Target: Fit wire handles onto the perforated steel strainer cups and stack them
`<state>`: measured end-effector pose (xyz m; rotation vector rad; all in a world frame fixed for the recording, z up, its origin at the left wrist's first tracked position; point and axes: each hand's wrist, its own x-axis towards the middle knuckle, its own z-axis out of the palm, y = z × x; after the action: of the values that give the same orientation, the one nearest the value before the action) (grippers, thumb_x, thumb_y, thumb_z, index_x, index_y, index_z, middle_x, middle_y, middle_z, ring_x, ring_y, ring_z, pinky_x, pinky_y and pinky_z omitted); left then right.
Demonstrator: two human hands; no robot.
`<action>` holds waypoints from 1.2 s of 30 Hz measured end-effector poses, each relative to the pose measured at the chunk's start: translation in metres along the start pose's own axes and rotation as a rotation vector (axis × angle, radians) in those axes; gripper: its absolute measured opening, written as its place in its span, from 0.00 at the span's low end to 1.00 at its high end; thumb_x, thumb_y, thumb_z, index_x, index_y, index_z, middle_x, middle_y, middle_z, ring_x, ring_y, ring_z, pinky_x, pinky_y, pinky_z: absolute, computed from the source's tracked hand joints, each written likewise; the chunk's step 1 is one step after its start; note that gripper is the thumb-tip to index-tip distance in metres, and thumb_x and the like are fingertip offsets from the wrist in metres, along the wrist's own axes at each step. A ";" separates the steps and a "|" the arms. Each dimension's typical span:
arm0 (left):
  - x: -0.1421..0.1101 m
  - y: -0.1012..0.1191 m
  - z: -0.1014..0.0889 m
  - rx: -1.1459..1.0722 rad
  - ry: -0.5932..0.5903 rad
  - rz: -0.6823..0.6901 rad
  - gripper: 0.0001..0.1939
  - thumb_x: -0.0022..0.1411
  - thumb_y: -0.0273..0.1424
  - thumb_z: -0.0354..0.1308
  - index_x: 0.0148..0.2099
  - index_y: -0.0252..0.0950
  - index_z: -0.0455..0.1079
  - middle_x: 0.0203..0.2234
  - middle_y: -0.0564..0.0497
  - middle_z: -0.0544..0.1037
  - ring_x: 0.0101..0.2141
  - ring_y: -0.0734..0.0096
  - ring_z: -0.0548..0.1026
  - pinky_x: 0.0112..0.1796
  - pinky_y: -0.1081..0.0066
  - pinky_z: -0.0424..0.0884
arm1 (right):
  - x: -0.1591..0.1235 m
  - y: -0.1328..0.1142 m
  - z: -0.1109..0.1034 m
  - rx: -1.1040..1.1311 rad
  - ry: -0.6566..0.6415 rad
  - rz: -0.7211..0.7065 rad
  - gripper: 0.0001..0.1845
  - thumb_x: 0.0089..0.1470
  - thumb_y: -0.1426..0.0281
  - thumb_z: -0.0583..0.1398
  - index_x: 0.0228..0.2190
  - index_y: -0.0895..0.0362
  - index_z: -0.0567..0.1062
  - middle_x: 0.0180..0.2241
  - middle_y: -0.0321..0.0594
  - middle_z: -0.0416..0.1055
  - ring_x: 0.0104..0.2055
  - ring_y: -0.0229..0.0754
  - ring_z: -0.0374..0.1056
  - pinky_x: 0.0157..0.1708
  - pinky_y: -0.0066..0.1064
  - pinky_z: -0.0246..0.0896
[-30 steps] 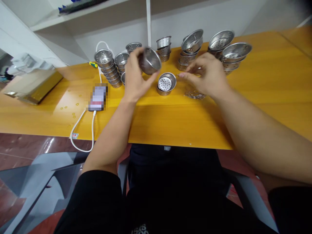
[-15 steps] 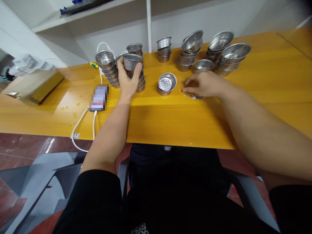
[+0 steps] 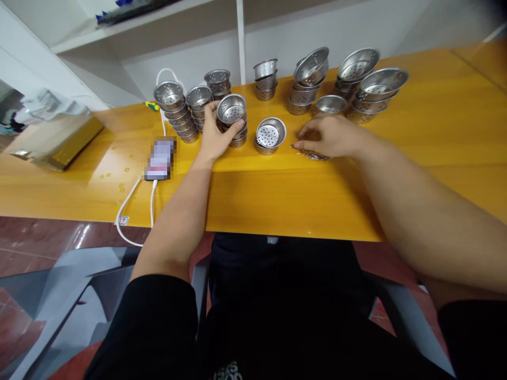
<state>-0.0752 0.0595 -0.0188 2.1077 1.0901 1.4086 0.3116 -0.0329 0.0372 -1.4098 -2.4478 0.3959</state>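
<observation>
My left hand grips a perforated metal cup, thumb on its near side and fingers around the far left. The cup sits at the top of a short stack of like cups. To the right of that stack, two nested perforated cups stand on the table, the upper one tilted. My right hand rests low with its fingers pinched together over a small heap of thin, shiny wire-like pieces. A fine tip shows at the fingertips, but what they hold is too small to name.
Stacks of perforated cups stand at the left, the back and the right, some leaning. A phone with white cables lies left of my left forearm. A cardboard box is at the far left, below a shelf.
My left hand has moved right and slightly down with the cup, which now sits atop the stack with its opening tipped toward me. The right hand has hardly moved.
</observation>
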 end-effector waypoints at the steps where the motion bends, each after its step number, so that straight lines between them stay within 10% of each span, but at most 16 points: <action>1: 0.000 -0.003 0.001 0.002 -0.016 -0.009 0.57 0.57 0.80 0.63 0.73 0.50 0.54 0.68 0.45 0.79 0.67 0.55 0.79 0.71 0.45 0.76 | 0.000 0.001 0.000 0.001 0.004 -0.005 0.16 0.69 0.50 0.66 0.43 0.49 0.82 0.50 0.54 0.84 0.52 0.64 0.78 0.58 0.62 0.73; 24: 0.007 0.000 0.013 -0.024 0.024 -0.008 0.63 0.59 0.73 0.70 0.83 0.56 0.47 0.79 0.50 0.70 0.77 0.48 0.70 0.80 0.41 0.65 | -0.002 -0.014 0.002 0.031 0.102 -0.062 0.26 0.69 0.39 0.60 0.48 0.45 0.81 0.53 0.55 0.79 0.62 0.68 0.71 0.69 0.66 0.67; 36: 0.019 -0.025 0.020 -0.025 0.042 0.084 0.52 0.64 0.72 0.66 0.80 0.60 0.55 0.70 0.47 0.79 0.65 0.52 0.82 0.70 0.43 0.79 | 0.001 -0.008 0.011 0.022 0.144 -0.083 0.21 0.71 0.45 0.64 0.47 0.48 0.82 0.50 0.56 0.79 0.59 0.69 0.74 0.65 0.67 0.72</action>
<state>-0.0633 0.0920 -0.0322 2.1382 1.0040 1.5038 0.3012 -0.0371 0.0305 -1.2767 -2.3688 0.2912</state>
